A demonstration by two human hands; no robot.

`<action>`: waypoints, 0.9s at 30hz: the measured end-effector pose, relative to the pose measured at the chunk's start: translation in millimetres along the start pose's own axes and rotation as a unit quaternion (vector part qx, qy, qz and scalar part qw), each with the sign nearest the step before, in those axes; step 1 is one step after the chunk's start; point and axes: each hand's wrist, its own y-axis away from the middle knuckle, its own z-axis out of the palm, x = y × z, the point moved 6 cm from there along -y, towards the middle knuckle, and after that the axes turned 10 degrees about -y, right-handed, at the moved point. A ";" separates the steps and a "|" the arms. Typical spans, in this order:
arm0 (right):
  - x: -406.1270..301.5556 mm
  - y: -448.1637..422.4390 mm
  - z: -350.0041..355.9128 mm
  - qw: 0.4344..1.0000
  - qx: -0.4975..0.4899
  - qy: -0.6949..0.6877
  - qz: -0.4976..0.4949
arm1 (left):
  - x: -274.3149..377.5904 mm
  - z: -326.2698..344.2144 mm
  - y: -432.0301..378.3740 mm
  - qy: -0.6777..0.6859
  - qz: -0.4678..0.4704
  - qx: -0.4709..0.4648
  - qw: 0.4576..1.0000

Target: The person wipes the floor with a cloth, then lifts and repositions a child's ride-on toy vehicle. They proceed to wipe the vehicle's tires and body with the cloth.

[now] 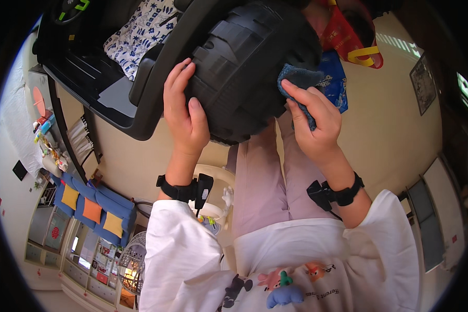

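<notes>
A large black treaded wheel [234,66] of a ride-on toy car fills the upper middle of the view. My left hand [187,113] lies against its left side, fingers spread along the tread. Between the thumb and fingers of my right hand [316,113] is a folded blue cloth [296,76], which rests on or close to the wheel's right face. Part of the cloth is hidden behind my fingers. The car's black body [148,97] runs along the left of the wheel, with a patterned fabric [140,35] on its seat.
Beyond the wheel at right are a red bag [345,35] with yellow handles and a blue bag [335,82], both bearing writing. A cream-coloured plastic piece [214,173] stands by my legs. A blue sofa [93,202] with cushions is at far left, near a wicker chair [132,261].
</notes>
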 end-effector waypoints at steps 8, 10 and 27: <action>5.7 28.4 8.3 0.992 0.010 0.094 -0.082 | 1.3 -4.7 1.0 -0.015 0.025 0.048 0.998; 5.8 31.1 5.5 0.995 0.017 0.079 -0.055 | 1.9 -5.5 2.3 -0.018 0.022 0.054 0.998; -17.5 9.8 24.0 0.992 0.047 0.099 0.056 | -2.8 -9.2 6.5 -0.004 0.006 0.072 0.997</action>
